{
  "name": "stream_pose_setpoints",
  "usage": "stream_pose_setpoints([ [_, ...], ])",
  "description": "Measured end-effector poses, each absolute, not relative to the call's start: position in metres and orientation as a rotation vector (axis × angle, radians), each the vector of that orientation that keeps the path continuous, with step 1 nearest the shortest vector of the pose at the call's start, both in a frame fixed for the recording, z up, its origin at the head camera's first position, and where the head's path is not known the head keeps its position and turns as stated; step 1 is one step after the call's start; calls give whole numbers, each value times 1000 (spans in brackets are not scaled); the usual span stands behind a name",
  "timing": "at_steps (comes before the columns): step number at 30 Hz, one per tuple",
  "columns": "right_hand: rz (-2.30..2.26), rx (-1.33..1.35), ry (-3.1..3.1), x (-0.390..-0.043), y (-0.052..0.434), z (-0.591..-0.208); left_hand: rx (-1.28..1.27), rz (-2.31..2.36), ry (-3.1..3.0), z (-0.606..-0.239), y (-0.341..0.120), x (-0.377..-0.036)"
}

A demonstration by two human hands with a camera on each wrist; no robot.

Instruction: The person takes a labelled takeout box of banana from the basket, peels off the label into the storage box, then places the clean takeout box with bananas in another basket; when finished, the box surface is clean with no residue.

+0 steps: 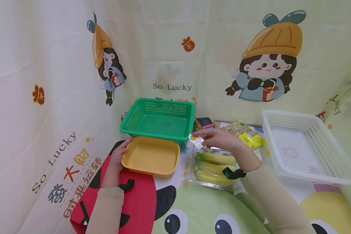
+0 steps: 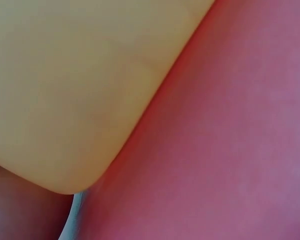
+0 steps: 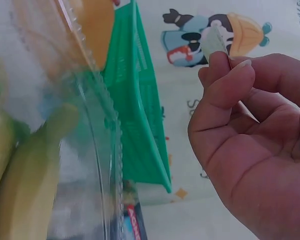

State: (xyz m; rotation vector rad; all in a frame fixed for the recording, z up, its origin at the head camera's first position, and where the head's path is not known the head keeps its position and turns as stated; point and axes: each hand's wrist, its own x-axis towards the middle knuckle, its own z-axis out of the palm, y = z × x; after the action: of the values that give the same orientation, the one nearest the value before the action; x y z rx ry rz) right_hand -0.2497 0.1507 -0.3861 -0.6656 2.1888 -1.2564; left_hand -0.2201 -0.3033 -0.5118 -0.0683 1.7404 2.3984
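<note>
A small white card (image 1: pixel 197 141) with a banana picture is pinched between the thumb and fingers of my right hand (image 1: pixel 219 139). In the right wrist view the card (image 3: pixel 215 42) shows nearly edge-on. Below that hand lies a clear plastic clamshell box (image 1: pixel 192 172) with several bananas (image 1: pixel 212 167) inside. The left hand (image 1: pixel 118 157) grips the left side of a yellow plastic tub (image 1: pixel 152 156), which has nothing in it. Most of the left view is filled by the tub's wall (image 2: pixel 80 100), and only a blurred bit of the hand shows.
Behind the tub stands a green plastic basket (image 1: pixel 161 125), touching or nearly touching it. A pasta bag (image 1: pixel 206 123) and a bag with a yellow label (image 1: pixel 245 135) lie at the back. At the right is a white basket (image 1: pixel 301 149). Printed curtains (image 1: pixel 216 48) close off the back and sides.
</note>
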Motion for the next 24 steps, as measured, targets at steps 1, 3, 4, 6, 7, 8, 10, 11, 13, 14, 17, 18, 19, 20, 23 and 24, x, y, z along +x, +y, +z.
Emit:
stream_pose_setpoints([
  [1, -1252, -672, 2185, -252, 146, -386, -82, 2404, 1735, -511, -303, -220],
  [3, -1246, -683, 2176, -256, 136, -387, -86, 2406, 1737, -510, -302, -219],
  [4, -1246, -690, 2171, -258, 131, -388, -88, 2411, 1729, -511, -302, -218],
  [6, -1261, -700, 2145, -262, 121, -389, -76, 2414, 1732, -511, -302, -218],
  [7, -1271, -699, 2122, -264, 116, -390, -61, 2416, 1729, -512, -302, -218],
  [8, -1287, -696, 2094, -266, 111, -391, -37, 2420, 1719, -513, -303, -218],
  [10, -1305, -688, 2044, -270, 100, -394, -1, 2430, 1706, -515, -303, -218],
  [11, -1319, -683, 2011, -271, 95, -395, 16, 2428, 1711, -515, -304, -218],
  [13, -1328, -678, 1969, -274, 84, -398, 32, 2432, 1704, -517, -304, -218],
  [14, -1330, -674, 1955, -275, 79, -399, 33, 2430, 1708, -517, -304, -218],
  [17, -1329, -668, 1931, -278, 63, -404, 16, 2421, 1738, -518, -304, -217],
  [18, -1328, -667, 1927, -278, 57, -406, 9, 2424, 1735, -517, -304, -217],
  [19, -1328, -663, 1923, -279, 52, -408, 8, 2423, 1739, -517, -304, -217],
  [20, -1327, -660, 1918, -279, 47, -409, 9, 2425, 1738, -517, -304, -217],
  [23, -1291, -675, 1936, -279, 30, -414, 5, 2429, 1732, -517, -303, -216],
  [24, -1273, -685, 1945, -278, 25, -416, 2, 2425, 1736, -516, -303, -216],
])
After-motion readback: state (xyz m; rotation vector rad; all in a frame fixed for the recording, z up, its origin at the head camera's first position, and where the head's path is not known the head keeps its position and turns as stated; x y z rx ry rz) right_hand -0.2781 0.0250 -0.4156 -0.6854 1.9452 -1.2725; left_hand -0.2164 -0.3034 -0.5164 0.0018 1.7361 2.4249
